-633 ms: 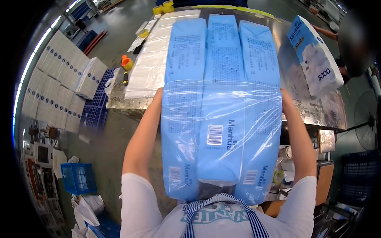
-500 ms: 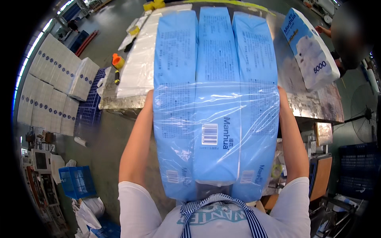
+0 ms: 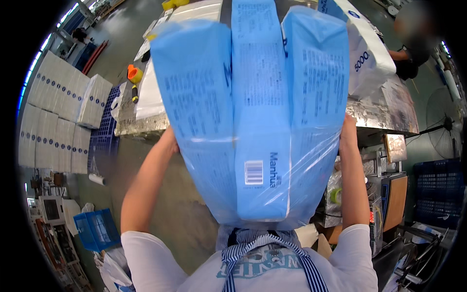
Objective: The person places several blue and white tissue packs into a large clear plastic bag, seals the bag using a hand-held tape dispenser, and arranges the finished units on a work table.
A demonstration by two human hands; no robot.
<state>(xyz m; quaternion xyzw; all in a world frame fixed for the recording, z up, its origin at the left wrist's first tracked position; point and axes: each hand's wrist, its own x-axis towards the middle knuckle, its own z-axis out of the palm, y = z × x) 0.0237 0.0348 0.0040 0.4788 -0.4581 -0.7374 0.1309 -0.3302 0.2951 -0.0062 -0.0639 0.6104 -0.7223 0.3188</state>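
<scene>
In front of me a large bundle of three long blue packs [image 3: 260, 121] sits loosely in clear plastic film, its near end against my apron. The far ends of the outer packs splay away from the middle pack. My left hand [image 3: 170, 141] presses on the bundle's left side, with its fingertips hidden behind the film and pack. Along the opposite side, my right hand [image 3: 348, 131] grips the bundle, its fingers partly out of sight. Both hands are closed on the bundle from the sides, near its mid-length.
Beyond the bundle is a metal-topped table [image 3: 141, 125] with white plastic sheets [image 3: 153, 100], an orange tape dispenser [image 3: 134, 73] and a yellow-black cutter [image 3: 134, 93]. A white-and-blue pack [image 3: 365, 53] stands at right beside another person [image 3: 413, 48]. Stacked white packs [image 3: 58, 92] and a blue crate [image 3: 97, 229] are at left.
The bundle's far ends have risen toward me and spread apart, the left pack leaning left. My left hand has shifted left and down. At right, the white-and-blue pack has moved left and turned.
</scene>
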